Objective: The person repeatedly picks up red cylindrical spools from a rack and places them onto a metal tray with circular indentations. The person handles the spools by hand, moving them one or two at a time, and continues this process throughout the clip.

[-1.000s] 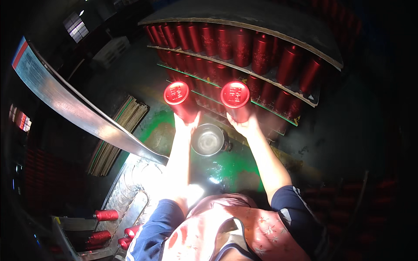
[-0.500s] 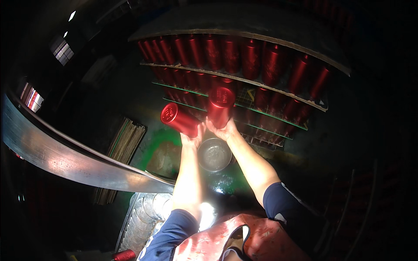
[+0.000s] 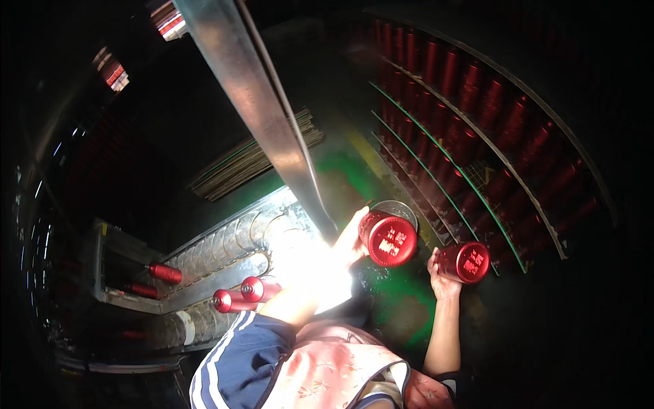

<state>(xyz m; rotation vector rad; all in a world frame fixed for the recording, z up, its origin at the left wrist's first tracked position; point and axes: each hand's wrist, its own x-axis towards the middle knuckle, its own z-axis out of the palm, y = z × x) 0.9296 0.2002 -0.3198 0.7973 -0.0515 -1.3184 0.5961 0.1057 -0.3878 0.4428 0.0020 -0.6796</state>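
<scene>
My left hand (image 3: 349, 240) grips a red metal cylinder (image 3: 387, 238) by its body, its round base turned toward me. My right hand (image 3: 441, 275) holds a second red cylinder (image 3: 464, 262) the same way, a little lower and to the right. Both cylinders hang in front of a stacked rack of many like red cylinders (image 3: 477, 136) laid in rows between green-edged shelves. A grey metal bowl (image 3: 398, 210) shows just behind the left cylinder.
A long shiny metal beam (image 3: 262, 116) runs diagonally from the top to my left hand. At lower left a roller conveyor (image 3: 225, 245) carries several red cylinders (image 3: 235, 296). Flat sheets (image 3: 252, 160) lie stacked on the green floor (image 3: 340, 170).
My view has swung left, so the rack now lies to the right. Both hands have come down and away from the rack, each still holding its cylinder, and the cylinders are farther apart.
</scene>
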